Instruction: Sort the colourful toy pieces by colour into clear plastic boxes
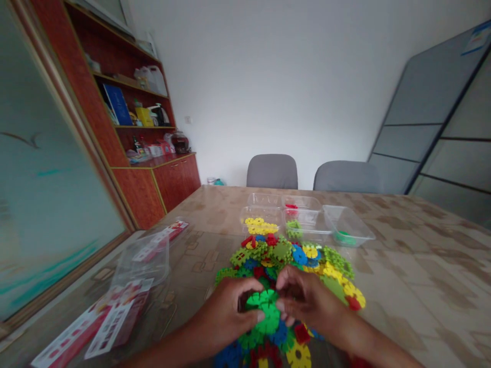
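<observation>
Bright green notched plastic discs [269, 318], which look like two overlapping, are held over a pile of toy pieces. My left hand [229, 305] grips them from the left, thumb in front and fingers behind. At the right edge my right hand [310, 292] is curled, its thumb and fingertips pinching there. Beneath and beyond both hands spreads the pile of interlocking plastic pieces [282, 250] in green, yellow, blue and red. A yellow notched disc [299, 355] and a red piece [302, 334] lie near my right wrist.
Clear plastic trays stand behind the pile: one with yellow discs [261, 225], one with a light green piece [293, 228], and a tray [362, 232] with a green disc. Left on the table [418, 266] are a clear container [141, 260] and red-white packaging [115, 317]. Grey chairs [272, 171] stand beyond.
</observation>
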`<state>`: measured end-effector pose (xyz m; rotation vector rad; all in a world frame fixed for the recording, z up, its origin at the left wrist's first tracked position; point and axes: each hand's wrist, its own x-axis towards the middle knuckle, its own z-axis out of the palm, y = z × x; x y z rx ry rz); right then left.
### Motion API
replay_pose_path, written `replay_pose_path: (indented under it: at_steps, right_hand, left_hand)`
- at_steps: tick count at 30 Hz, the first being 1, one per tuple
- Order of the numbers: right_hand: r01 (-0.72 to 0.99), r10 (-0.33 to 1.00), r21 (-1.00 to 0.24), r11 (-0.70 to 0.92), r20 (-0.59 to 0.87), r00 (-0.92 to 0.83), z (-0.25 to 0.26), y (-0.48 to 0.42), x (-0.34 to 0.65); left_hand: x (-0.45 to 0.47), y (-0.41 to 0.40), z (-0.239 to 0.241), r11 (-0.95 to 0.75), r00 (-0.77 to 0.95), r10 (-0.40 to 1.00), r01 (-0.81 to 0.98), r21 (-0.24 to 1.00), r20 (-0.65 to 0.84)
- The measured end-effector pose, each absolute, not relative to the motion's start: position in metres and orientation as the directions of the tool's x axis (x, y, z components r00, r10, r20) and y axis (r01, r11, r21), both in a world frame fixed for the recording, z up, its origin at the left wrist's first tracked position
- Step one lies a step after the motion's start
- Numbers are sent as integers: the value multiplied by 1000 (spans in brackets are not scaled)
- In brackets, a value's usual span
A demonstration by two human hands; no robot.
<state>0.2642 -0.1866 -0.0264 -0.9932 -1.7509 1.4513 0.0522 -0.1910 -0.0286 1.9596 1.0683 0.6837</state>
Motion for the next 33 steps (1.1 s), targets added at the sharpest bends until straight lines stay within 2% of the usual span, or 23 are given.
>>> replay_pose_path:
  at_steps: [3,6,11,15,20,24,29,33]
  right_hand:
    - [145,888,-968,203,120,-443,-20,-179,272]
    - [196,887,-939,284,179,-426,-15,-174,277]
    - [433,854,-810,396,151,-499,-13,-176,277]
    - [485,827,-747,455,152,-541,-17,-181,276]
    - [510,816,-713,481,152,-558,-17,-183,280]
    - [529,814,-680,508,179,-552,-13,-179,286]
    - [571,798,-620,539,159,-581,-3,-175,292]
    - [589,783,-604,537,96,-615,-3,-181,290]
  left_hand:
    - [49,-178,-16,-333,489,863,363,870,126]
    - [47,-145,0,-371,432,879,358,857,200]
    - [57,-57,26,-342,269,932,435,833,242]
    - [73,-11,45,-351,231,934,446,823,273]
    - [85,-8,54,-404,297,908,421,812,297]
    - [82,-14,44,-415,376,890,433,800,258]
    - [55,-48,24,-402,514,849,475,783,123]
    - [25,-112,18,-440,710,704,460,771,-23]
